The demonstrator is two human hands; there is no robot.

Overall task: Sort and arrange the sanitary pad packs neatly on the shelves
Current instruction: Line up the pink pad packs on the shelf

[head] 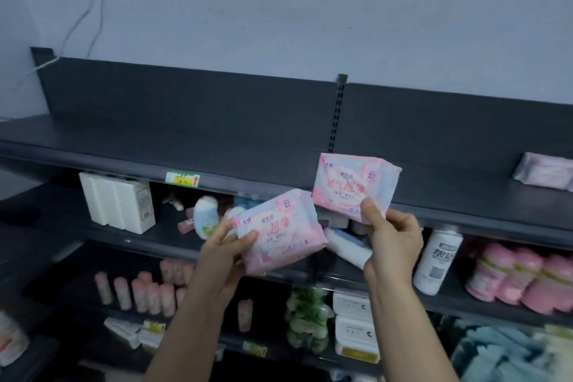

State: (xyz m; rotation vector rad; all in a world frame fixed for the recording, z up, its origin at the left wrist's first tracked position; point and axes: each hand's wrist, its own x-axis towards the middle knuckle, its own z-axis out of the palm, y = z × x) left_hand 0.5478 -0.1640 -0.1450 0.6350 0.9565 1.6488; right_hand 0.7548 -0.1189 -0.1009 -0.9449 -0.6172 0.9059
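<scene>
Bare left hand, right hand

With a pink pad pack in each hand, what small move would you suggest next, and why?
Likely lift the upper pad pack in the right hand onto the top shelf, beside the pink packs lying at its right end. It is level with the shelf's front edge, while the left hand holds the lower pad pack further down.

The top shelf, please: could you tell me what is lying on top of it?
Pink pad packs lie at the top shelf's far right end, cut off by the frame. The pack held in the right hand hides a patch of its front.
</scene>
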